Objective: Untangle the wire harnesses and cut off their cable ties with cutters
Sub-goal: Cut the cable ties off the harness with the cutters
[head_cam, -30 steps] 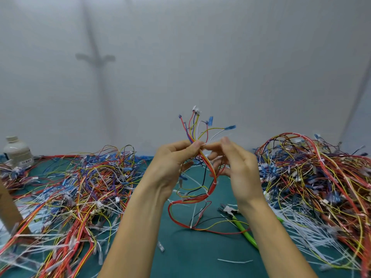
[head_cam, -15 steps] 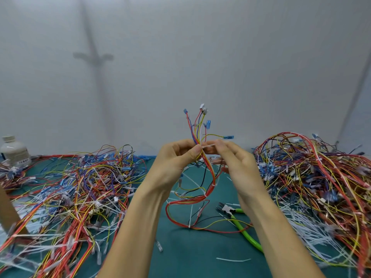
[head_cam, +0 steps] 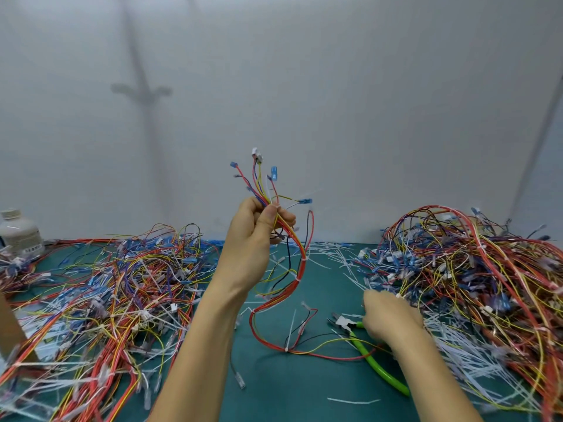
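L hand [head_cam: 253, 242] raised mid-scene, thumb + fingers clamped on wire harness [head_cam: 300, 263] just below its fanned-out connector ends. Rest of harness hangs down and loops onto green mat [head_cam: 289, 391]. White cable ties [head_cam: 299, 278] visible on the red bundle below the grip. R hand [head_cam: 391, 319] low at near right, well apart from L, knuckles up over the upper handle of the cutters [head_cam: 377, 368]. Blurred, so can't tell if it grips or only touches. Cutters lie on mat, green handles, nose pointing left, harness tail just beside them. Tangled left pile [head_cam: 115, 284] and right pile [head_cam: 472, 269] flank the work area. White tie offcuts [head_cam: 457, 360] strewn by right pile. Bottle [head_cam: 18, 233] far left.
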Demonstrator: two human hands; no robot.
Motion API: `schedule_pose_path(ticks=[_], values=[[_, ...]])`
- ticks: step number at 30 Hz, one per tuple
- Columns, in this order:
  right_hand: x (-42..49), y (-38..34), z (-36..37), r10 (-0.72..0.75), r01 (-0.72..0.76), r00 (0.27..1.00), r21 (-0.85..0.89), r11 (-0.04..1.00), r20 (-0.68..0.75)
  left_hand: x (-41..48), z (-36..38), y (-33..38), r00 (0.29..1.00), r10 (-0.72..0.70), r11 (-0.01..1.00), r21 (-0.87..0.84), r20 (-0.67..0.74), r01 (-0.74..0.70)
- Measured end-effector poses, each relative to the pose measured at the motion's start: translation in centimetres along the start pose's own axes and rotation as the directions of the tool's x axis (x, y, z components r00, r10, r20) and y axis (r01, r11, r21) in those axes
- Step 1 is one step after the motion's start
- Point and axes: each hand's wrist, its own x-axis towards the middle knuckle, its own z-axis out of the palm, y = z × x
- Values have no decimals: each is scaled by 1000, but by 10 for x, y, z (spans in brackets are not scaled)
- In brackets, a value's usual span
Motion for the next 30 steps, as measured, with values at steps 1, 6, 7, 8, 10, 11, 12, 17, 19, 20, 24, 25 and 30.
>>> schedule_pose_path(ticks=[1,6,7,8,10,11,12,17,19,20,24,25,30], values=[[2,0,4,5,-5,1000,-11,1000,2,0,0,0,1000,-1,1000,-25,5,2],[11,1,11,2,-6,998,-59,998,-65,-1,2,4,999,36,994,-105,-16,-37],[11,2,12,-11,6,998,-84,996,-60,-1,2,4,999,43,994,-100,-30,-46],[11,2,12,-22,16,998,-104,994,-53,0,2,4,998,46,995,-88,-42,-50],[11,4,12,-35,27,998,-131,991,-55,0,1,5,997,43,997,-57,-60,-46],[11,5,11,-38,28,997,-137,990,-69,0,0,5,997,38,998,-46,-68,-41],[11,6,12,-38,25,995,-137,990,-88,0,0,6,997,31,998,-44,-72,-34],[14,11,13,-48,35,990,-99,994,-129,-1,0,10,999,-7,996,-85,-52,3],[12,12,11,-49,36,986,-88,995,-157,-2,0,10,999,-15,997,-73,-44,12],[12,12,10,-44,29,983,-84,996,-180,-2,0,10,999,-18,997,-70,-44,15],[13,10,4,-15,25,943,26,999,-333,-2,-1,10,998,-24,998,-67,-52,21],[13,9,3,-11,40,935,75,996,-355,-2,-1,10,998,-25,998,-65,-52,22],[6,5,-15,-65,308,782,294,905,-620,-3,1,9,999,-39,998,-52,-30,37]])
